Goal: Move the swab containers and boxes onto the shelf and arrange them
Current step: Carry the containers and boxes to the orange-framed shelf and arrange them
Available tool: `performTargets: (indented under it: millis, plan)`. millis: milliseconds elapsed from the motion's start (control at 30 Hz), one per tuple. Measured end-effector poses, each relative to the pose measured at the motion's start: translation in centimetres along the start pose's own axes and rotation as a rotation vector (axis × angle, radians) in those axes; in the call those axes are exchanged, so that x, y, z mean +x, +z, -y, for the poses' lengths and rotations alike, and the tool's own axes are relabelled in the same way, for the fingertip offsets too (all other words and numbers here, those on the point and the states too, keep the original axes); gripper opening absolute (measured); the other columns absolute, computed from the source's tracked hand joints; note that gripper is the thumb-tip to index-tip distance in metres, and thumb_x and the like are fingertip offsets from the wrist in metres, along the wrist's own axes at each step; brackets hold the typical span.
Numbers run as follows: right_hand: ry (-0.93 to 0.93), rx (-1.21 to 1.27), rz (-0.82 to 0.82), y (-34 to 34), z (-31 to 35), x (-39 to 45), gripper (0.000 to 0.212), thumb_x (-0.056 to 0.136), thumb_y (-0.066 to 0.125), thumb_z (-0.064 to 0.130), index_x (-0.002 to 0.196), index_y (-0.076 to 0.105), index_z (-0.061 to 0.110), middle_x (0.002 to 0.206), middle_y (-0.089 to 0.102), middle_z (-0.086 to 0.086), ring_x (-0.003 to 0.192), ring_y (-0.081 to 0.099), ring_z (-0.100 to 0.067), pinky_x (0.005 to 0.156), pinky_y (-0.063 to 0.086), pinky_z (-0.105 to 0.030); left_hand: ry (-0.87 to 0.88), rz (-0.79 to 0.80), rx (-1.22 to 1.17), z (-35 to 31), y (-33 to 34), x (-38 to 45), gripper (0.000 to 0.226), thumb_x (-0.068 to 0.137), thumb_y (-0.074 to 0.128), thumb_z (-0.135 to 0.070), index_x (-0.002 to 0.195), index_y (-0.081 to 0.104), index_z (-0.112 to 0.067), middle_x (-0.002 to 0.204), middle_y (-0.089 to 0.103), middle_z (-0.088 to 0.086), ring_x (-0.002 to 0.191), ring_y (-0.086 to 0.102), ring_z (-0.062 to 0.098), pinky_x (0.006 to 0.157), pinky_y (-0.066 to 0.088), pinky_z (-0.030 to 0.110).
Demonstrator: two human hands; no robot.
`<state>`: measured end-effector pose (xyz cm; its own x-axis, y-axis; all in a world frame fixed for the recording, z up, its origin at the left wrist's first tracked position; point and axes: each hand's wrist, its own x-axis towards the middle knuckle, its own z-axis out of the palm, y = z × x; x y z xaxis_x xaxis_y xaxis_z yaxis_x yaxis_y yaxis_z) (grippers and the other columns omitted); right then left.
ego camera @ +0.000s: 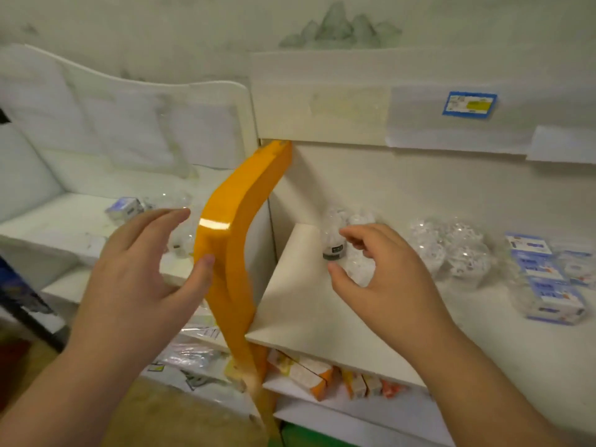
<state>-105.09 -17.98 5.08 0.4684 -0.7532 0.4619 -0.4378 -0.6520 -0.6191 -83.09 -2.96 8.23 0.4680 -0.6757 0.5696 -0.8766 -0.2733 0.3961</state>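
Small clear plastic swab container with dark base upright on cream shelf board: likely light, slippery, crushable; best pinched low. Right hand loosely spread beside it, left hand spread, empty

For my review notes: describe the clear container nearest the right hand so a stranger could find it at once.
Start at the orange divider and go right onto the white shelf. The swab container stands just beyond the right hand, whose fingers curl towards it. Unlike the other clear containers to its right, it has a dark band round its base.
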Motion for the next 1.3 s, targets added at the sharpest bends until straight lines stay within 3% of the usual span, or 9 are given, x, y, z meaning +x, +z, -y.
performTargets:
  millis: [133, 233, 300, 500, 900, 1133, 1300]
  plan:
    - [-0.071, -0.011, -0.046, 3.9, 6.6, 0.7, 0.041, 0.085, 0.067, 0.039, 0.124, 0.058, 0.034, 0.114, 0.054, 0.023, 0.109, 0.053, 0.001, 0.095, 0.048, -0.025, -0.028, 0.055, -0.017, 6.4, -2.6, 0.0, 0.059, 0.083, 0.06, -0.044, 0.138, 0.047, -0.026, 0.138, 0.045, -0.007, 0.127, 0.041, 0.016, 0.101, 0.041, 0.041]
    - [-0.098, -0.017, -0.06, 6.7, 10.5, 1.0, 0.04, 0.085, 0.065, 0.042, 0.123, 0.056, 0.038, 0.114, 0.053, 0.025, 0.11, 0.053, 0.0, 0.095, 0.049, -0.028, -0.018, 0.093, -0.008, 10.7, -4.0, 0.5, 0.059, 0.084, 0.06, -0.045, 0.139, 0.045, -0.029, 0.139, 0.043, -0.01, 0.128, 0.041, 0.013, 0.101, 0.035, 0.033]
    - [-0.104, -0.026, -0.072, 8.8, 12.4, 1.2, 0.041, 0.085, 0.067, 0.04, 0.125, 0.056, 0.036, 0.115, 0.053, 0.023, 0.111, 0.054, -0.001, 0.096, 0.049, -0.03, -0.009, 0.115, 0.003, 13.3, -4.8, 0.9, 0.06, 0.085, 0.058, -0.048, 0.141, 0.043, -0.032, 0.141, 0.04, -0.012, 0.129, 0.039, 0.011, 0.103, 0.037, 0.035]
    - [-0.101, -0.035, -0.021, 15.7, 17.7, 2.4, 0.04, 0.085, 0.069, 0.037, 0.124, 0.057, 0.036, 0.115, 0.053, 0.024, 0.113, 0.051, 0.004, 0.098, 0.046, -0.024, -0.015, 0.141, -0.038, 20.8, -6.4, 2.7, 0.058, 0.086, 0.057, -0.046, 0.14, 0.043, -0.032, 0.14, 0.039, -0.014, 0.131, 0.035, 0.008, 0.106, 0.039, 0.038]
    - [-0.082, -0.044, 0.194, 29.4, 17.9, 11.5, 0.048, 0.087, 0.065, 0.045, 0.132, 0.05, 0.038, 0.125, 0.048, 0.023, 0.121, 0.044, 0.002, 0.098, 0.034, -0.011, -0.063, 0.178, 0.091, 31.8, -3.1, 9.9, 0.06, 0.087, 0.058, -0.046, 0.142, 0.04, -0.032, 0.14, 0.04, -0.015, 0.13, 0.033, 0.005, 0.102, 0.03, 0.025]
    - [-0.074, -0.019, 0.219, 34.7, 18.9, 16.0, 0.046, 0.085, 0.066, 0.042, 0.129, 0.054, 0.037, 0.122, 0.049, 0.025, 0.119, 0.046, 0.001, 0.099, 0.036, -0.015, -0.11, 0.232, 0.076, 37.4, -1.5, 14.1, 0.058, 0.088, 0.056, -0.048, 0.142, 0.039, -0.034, 0.14, 0.039, -0.017, 0.13, 0.034, 0.005, 0.104, 0.034, 0.028]
    - [-0.015, -0.051, 0.196, 37.3, 18.8, 18.3, 0.045, 0.086, 0.065, 0.042, 0.129, 0.053, 0.04, 0.121, 0.048, 0.028, 0.119, 0.046, 0.003, 0.101, 0.04, -0.019, -0.102, 0.29, 0.002, 41.6, 1.8, 18.7, 0.058, 0.086, 0.059, -0.047, 0.139, 0.042, -0.034, 0.135, 0.045, -0.015, 0.123, 0.044, 0.008, 0.093, 0.038, 0.025]
